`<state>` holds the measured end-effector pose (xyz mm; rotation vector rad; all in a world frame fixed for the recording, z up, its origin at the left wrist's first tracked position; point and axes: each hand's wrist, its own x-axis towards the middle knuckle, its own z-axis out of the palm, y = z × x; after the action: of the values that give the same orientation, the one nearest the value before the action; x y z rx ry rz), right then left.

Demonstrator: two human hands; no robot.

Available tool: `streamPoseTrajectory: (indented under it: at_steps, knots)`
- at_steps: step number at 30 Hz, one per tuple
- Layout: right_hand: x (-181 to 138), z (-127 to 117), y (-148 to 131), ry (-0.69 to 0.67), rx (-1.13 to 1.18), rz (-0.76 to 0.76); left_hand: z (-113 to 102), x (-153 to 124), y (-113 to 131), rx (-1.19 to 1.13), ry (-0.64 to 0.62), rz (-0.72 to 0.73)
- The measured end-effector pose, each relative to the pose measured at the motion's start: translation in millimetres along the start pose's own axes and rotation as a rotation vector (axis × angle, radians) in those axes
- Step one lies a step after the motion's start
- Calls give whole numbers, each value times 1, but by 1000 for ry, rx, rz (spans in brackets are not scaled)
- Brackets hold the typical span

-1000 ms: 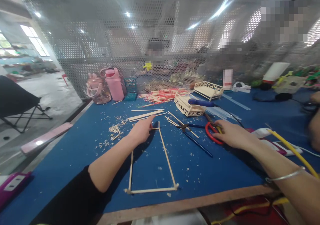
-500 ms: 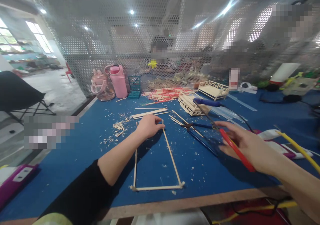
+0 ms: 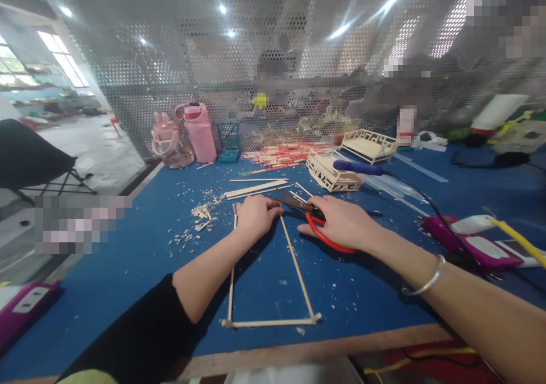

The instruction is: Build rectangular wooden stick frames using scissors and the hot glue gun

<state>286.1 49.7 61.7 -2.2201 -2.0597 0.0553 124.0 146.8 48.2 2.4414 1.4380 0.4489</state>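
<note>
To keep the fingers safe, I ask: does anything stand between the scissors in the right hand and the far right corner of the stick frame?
The left hand does: it holds the stick frame at that corner, beside the blades of the scissors. Nothing else shows between.

**A crowded blue worktable [image 3: 375,307]**

A thin stick frame [image 3: 273,322] lies toward the front edge. Past it are loose pale sticks [image 3: 256,189], with wood chips [image 3: 202,213] scattered to their left. Along the back sits a heap of red-and-pale sticks [image 3: 284,155]; left of it stand a teal rack [image 3: 229,142], a pink bottle [image 3: 200,136] and a pink jug [image 3: 173,148]. Right of the heap are two small wooden models [image 3: 328,174] — one behind the other — near clear strips [image 3: 394,189]. Farther right lies a magenta power strip [image 3: 439,233].
</note>
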Motion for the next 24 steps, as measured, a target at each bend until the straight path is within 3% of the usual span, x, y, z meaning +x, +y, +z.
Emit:
streamPoseTrajectory:
  at_steps: [24]
  knots:
    - [1, -7, -16, -31, -68, 9, 0, -8, 7, 117, -15, -4]
